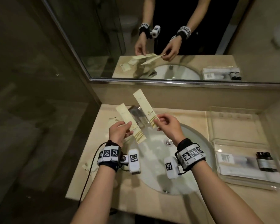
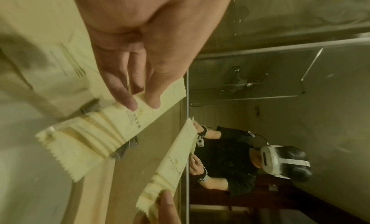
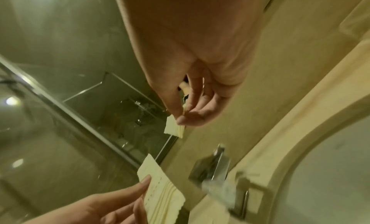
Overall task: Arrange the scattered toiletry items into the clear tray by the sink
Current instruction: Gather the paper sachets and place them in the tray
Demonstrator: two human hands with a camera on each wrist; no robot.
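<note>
Roughly partway I'd say: the tray [image 1: 242,110] at the counter's right edge already has a bottle [image 1: 266,161] and flat packs, each hand [image 1: 118,131] [image 1: 169,125] pinches one sachet [image 1: 129,120] [image 1: 145,107] above the sink's left rim, and small packets [image 1: 113,119] still sit near the left edge.

Person, bare forearms. Left wristband [image 1: 109,155]: black strap, white panels with black square-code markers, white camera block [image 1: 134,160] alongside, black cable [image 1: 87,175] trailing. Right wristband [image 1: 191,153]: same build, white marker-tagged camera block [image 1: 170,167].
</note>
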